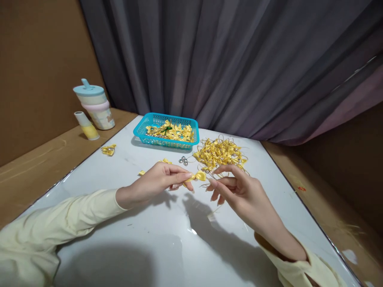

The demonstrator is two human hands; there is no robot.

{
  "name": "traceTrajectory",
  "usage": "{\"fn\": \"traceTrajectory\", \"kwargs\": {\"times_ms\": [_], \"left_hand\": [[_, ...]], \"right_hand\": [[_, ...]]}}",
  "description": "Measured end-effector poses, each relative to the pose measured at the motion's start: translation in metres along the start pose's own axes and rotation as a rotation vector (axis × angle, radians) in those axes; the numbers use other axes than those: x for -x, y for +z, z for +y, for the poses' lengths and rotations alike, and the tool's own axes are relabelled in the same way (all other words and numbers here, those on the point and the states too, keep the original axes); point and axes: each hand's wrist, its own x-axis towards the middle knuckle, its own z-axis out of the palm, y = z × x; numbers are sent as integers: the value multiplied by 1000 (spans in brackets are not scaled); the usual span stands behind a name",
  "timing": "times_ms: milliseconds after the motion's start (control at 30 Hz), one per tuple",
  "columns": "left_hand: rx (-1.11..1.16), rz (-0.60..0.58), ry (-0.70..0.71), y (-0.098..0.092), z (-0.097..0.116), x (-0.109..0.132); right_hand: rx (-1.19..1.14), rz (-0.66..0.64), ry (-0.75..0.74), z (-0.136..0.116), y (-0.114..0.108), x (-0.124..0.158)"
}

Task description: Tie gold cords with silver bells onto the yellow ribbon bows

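My left hand (167,175) pinches a small yellow satin ribbon bow (200,175) between thumb and fingers, above the white table. Just to the right of the bow is my right hand (236,187), its thumb and fingertips drawn together on a thin cord (204,185). How the cord meets the bow is too fine to make out. Beyond my right hand lies a pile of yellow bows with cords and silver bells (220,153). A small cluster of silver bells (183,160) rests left of that pile. More yellow ribbon (141,173) shows behind my left hand.
A blue perforated basket (167,146) with yellow bows and a green tie stands at the back of the white table (125,239). One small yellow bundle (108,150) lies at the left. A lidded tumbler (97,105) and a yellow-white bottle (87,126) stand on the brown surface beside a grey curtain (185,59).
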Motion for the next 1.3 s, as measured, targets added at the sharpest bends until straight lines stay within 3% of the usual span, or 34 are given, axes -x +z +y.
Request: {"fn": "traceTrajectory", "kwargs": {"times_ms": [200, 333, 433, 600, 700, 833, 933, 1067, 1233, 1300], "left_hand": [[-28, -7, 2, -1, -2, 0], [-67, 28, 31, 0, -7, -3], [-89, 48, 17, 1, -13, -4], [-145, 89, 57, 1, -16, -4], [-177, 131, 89, 1, -16, -5], [-196, 151, 90, 0, -18, -9], [-165, 174, 78, -1, -20, -12], [-145, 209, 73, -1, -18, -14], [-188, 208, 107, 0, -16, -12], [-198, 210, 114, 1, -16, -12]], "right_hand": [[614, -293, 29, 27, 12, -12], [771, -365, -43, 50, 32, -14], [783, -389, -58, 54, 29, -16], [822, -363, -63, 31, -6, -14], [624, -329, -318, 12, -16, -5], [517, -214, -632, 1, -3, 5], [517, -320, -626, 0, 7, 8], [466, -498, -598, -4, 3, 11], [444, -306, -652, -3, 4, 10], [406, -390, -584, -2, 7, 10]]}}
